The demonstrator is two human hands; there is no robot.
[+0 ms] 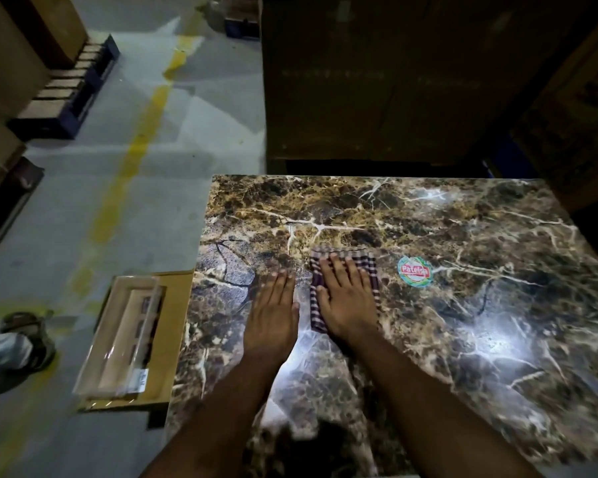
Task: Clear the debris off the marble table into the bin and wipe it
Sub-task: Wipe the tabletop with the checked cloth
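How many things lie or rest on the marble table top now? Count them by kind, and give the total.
Hands: 2, left hand and right hand
Checked cloth: 1
Round sticker: 1
Total: 4

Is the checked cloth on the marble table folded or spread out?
Folded: the checked cloth lies as a compact pad with layered edges under the flat right hand.

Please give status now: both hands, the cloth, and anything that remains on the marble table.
Right hand flat on checked cloth, pressing it to marble table. Left hand flat on bare marble beside it. Round sticker right of the cloth.
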